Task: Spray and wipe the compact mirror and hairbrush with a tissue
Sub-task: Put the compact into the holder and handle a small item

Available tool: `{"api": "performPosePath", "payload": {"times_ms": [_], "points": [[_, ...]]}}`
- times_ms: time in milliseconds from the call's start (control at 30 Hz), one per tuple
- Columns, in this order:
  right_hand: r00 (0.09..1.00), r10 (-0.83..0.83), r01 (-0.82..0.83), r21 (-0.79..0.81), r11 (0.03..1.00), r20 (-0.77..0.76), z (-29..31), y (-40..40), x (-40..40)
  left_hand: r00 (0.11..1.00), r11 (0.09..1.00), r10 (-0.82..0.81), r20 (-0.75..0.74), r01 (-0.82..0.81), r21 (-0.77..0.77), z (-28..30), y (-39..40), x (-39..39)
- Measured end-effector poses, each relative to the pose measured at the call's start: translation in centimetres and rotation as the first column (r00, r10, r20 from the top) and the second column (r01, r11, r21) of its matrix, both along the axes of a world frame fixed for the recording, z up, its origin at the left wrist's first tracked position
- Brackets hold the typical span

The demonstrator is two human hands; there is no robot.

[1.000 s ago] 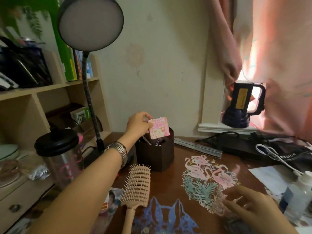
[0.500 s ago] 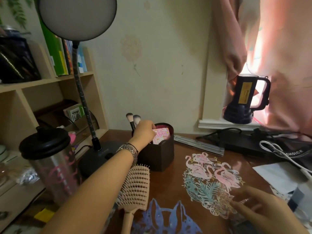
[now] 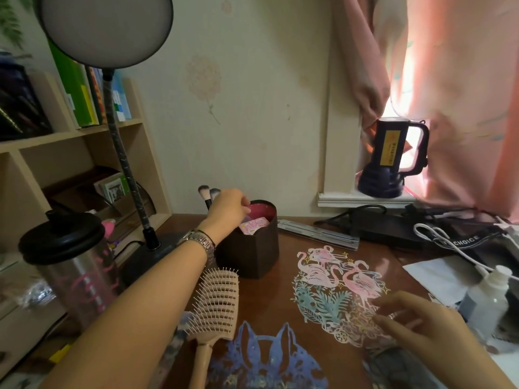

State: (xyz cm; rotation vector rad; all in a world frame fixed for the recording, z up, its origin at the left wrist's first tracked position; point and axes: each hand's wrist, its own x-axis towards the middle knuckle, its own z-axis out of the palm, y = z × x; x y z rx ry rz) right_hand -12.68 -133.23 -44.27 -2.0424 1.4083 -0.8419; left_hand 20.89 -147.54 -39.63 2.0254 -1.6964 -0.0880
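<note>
Head view: left hand (image 3: 229, 206) over dark brown holder (image 3: 248, 248), fingers curled down at its mouth; whether they pinch anything, cannot tell. Pink patterned compact mirror (image 3: 254, 226) sits tilted inside holder, just beside fingertips. Likely light, thin, hard-cased, glass inside so fragile; best pinched by edges. Peach hairbrush (image 3: 214, 307) lies on glossy brown desk (image 3: 269, 301), bristles up; stiff vented plastic, light, take by slim handle. Right hand (image 3: 421, 324) spread flat, empty, on paper cutout. Translucent spray bottle (image 3: 488, 299) near it.

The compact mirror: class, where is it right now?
Head view, centre: the pink compact mirror sits inside the dark brown holder, under the left hand.
</note>
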Motion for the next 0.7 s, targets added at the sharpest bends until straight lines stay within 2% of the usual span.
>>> {"api": "performPosePath", "payload": {"times_ms": [200, 333, 433, 533, 633, 700], "points": [[0.999, -0.045, 0.046, -0.057, 0.997, 0.031, -0.6, -0.1, -1.2, 0.987, 0.951, -0.151, -0.047, 0.132, -0.278, 3.8, 4.6, -2.2], [0.993, -0.085, 0.091, -0.081, 0.993, 0.077, -0.5, 0.1, -2.1, 0.961, 0.916, -0.271, -0.049, 0.242, -0.319, 4.7, 9.5, -6.6], [0.991, -0.111, 0.118, -0.093, 0.989, 0.081, -0.3, 0.5, -2.9, 0.927, 0.907, -0.368, -0.077, 0.340, -0.247, 3.5, 13.1, -10.2], [0.988, -0.127, 0.133, -0.074, 0.988, 0.087, -0.2, 0.9, -3.4, 0.903, 0.904, -0.425, -0.067, 0.420, -0.074, 1.0, 15.8, -13.8], [0.987, -0.138, 0.141, -0.041, 0.989, 0.080, -0.2, 1.0, -3.8, 0.898, 0.894, -0.439, -0.030, 0.440, 0.092, -2.0, 17.2, -16.5], [0.989, -0.132, 0.134, -0.021, 0.991, 0.060, -0.5, 0.9, -4.1, 0.906, 0.895, -0.424, -0.011, 0.421, 0.146, -3.7, 17.6, -17.8]]}}
